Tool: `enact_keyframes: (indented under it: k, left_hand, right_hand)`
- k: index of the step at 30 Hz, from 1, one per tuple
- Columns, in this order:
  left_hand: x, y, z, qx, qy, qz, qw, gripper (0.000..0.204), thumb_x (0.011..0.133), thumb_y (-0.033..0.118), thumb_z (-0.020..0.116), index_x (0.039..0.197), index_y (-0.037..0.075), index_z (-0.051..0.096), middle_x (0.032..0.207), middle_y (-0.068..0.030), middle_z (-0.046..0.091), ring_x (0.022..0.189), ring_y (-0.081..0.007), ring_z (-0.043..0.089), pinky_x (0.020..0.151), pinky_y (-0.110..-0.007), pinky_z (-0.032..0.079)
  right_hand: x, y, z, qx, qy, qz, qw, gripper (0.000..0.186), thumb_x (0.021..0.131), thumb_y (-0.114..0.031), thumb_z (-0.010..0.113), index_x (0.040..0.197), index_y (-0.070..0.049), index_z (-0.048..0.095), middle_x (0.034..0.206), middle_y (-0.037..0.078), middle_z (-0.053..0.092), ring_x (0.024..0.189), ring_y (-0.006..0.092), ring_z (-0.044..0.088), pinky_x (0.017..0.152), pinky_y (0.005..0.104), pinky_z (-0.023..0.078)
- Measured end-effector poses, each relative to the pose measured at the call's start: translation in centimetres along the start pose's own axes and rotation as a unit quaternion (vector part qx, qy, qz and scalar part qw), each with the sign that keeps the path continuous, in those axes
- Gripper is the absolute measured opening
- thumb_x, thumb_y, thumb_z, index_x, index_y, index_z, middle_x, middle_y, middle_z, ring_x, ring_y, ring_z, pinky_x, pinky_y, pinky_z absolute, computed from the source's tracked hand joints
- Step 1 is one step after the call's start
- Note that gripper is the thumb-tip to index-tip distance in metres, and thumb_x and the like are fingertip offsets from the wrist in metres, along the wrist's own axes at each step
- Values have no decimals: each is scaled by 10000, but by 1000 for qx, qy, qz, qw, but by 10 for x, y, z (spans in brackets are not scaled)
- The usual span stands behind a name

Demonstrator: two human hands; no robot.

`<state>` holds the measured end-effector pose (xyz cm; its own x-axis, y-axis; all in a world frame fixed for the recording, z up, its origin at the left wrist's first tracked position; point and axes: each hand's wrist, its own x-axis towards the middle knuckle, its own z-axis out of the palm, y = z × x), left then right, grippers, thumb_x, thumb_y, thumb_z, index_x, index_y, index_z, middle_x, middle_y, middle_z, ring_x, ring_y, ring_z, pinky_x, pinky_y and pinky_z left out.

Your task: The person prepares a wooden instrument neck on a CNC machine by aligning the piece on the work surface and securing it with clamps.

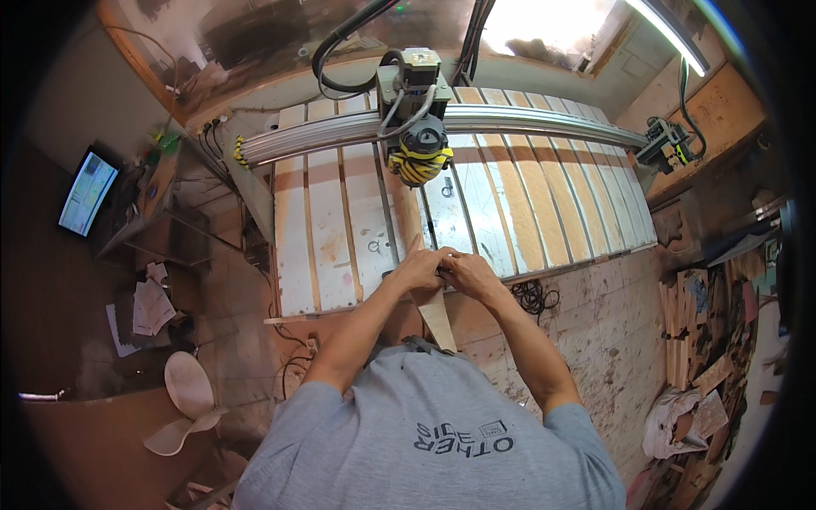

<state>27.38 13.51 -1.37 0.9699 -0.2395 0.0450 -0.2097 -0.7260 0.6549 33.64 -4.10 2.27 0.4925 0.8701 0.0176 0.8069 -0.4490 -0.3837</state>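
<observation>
A long, narrow wooden board [435,321] lies across the front edge of a slotted machine bed [367,245], its near end sticking out toward my body. My left hand [416,270] is closed over the board at the bed's edge, with one finger reaching along the wood. Beside it, touching its fingertips, my right hand [470,275] is bent closed around something small and dark that the fingers mostly hide. Above the far part of the board hangs a router spindle [419,153] with a yellow and black striped lower end.
A metal gantry beam [544,124] spans the bed. At left stands a lit monitor [89,192], with a white chair [188,387] below it. Black cable [534,297] lies coiled by the bed's front. Stacked wood offcuts [687,327] line the right side.
</observation>
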Motion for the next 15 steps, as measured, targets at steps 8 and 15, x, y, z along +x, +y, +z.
enact_keyframes:
  k: [8,15]
  left_hand:
    - [7,6,-3,-59,-46,-34,997,660,703,171,796,1281,66,496,923,-173,719,1000,-377,670,1194,-603,164]
    - [-3,-7,16,18,27,-44,999,546,718,200,801,1149,81,486,916,-142,666,1019,-352,628,1093,-625,233]
  right_hand:
    - [2,-8,-2,41,19,162,986,273,886,-246,646,924,21,690,689,268,655,657,449,662,651,538,534]
    - [-8,-8,-26,-25,-24,-90,995,181,895,-138,616,1015,-11,664,1003,170,681,918,349,693,766,450,564]
